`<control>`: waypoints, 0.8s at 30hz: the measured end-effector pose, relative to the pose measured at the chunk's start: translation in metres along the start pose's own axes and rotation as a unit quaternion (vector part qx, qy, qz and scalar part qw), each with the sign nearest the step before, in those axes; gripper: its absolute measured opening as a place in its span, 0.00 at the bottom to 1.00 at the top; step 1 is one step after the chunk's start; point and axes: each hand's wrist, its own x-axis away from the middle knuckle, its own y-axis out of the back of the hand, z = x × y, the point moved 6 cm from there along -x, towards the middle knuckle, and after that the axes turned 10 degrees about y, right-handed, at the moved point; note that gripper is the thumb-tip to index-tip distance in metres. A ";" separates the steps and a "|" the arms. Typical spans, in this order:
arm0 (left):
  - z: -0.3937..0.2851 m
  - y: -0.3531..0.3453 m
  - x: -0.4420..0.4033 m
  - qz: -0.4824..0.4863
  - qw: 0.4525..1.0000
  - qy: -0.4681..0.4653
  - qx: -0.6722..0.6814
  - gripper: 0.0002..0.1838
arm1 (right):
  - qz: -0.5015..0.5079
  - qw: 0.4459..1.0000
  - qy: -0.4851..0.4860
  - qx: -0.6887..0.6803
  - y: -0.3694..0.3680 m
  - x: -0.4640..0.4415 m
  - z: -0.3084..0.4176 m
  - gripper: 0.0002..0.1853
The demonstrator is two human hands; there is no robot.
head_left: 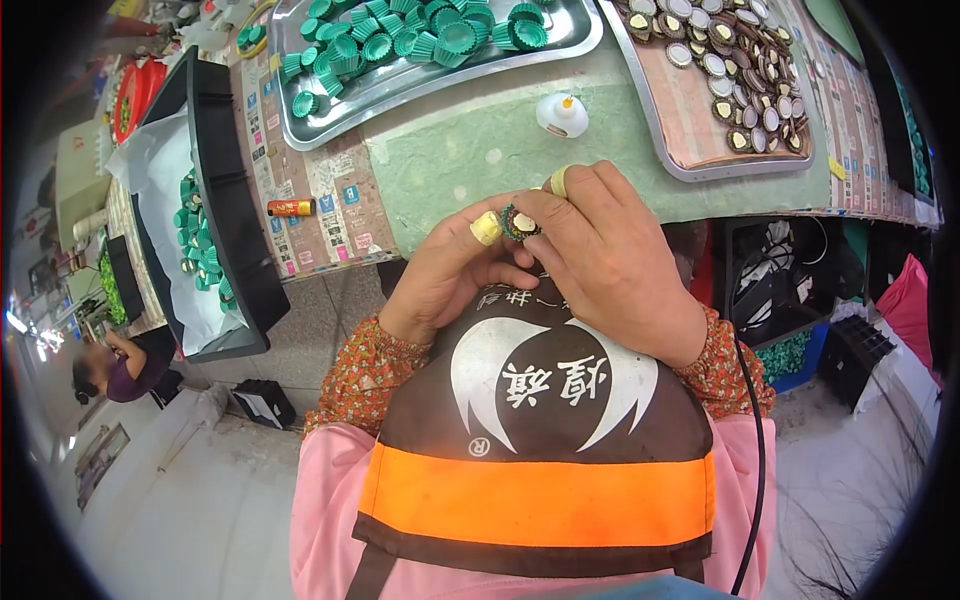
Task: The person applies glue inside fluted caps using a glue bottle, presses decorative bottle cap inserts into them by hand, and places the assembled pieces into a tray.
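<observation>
Cream shows at the centre of a small round piece with a dark, green-and-red speckled rim [519, 223], held over the near edge of the table. It is pinched in the fingers of the right hand [607, 255], its pale face turned upward, seemingly so that it can be seen. The left hand [437, 270] is loosely curled just beside it, its thumb tip wrapped in a yellow cover [486, 228] — probably worn for grip or protection; whether the piece is also gripped by it cannot be told. A pale yellow band [558, 182] is worn on a right finger.

Just beyond, a squat white bottle with an orange tip [563, 116] is stood on the green mat [445, 150], likely for easy reach. Green fluted cups [457, 36] are heaped in a shiny metal tray [390, 100] at far left, and brown-and-white round pieces [714, 65] are spread in a metal-rimmed tray [690, 172] at far right — kept apart, it seems, so that the kinds stay unmixed. At left, green pieces [205, 262] are gathered on white paper in a black crate [237, 220].
</observation>
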 end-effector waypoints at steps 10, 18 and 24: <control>0.004 0.000 -0.001 -0.004 1.000 0.012 -0.016 0.32 | 0.006 0.999 -0.016 -0.029 -0.006 0.002 0.000 0.21; -0.001 -0.003 0.003 -0.037 0.998 -0.005 -0.048 0.30 | 0.021 0.999 -0.031 -0.022 -0.013 0.004 -0.006 0.20; -0.003 -0.010 0.005 -0.093 0.988 0.010 -0.119 0.24 | 0.013 0.999 -0.028 -0.016 -0.018 0.007 -0.007 0.18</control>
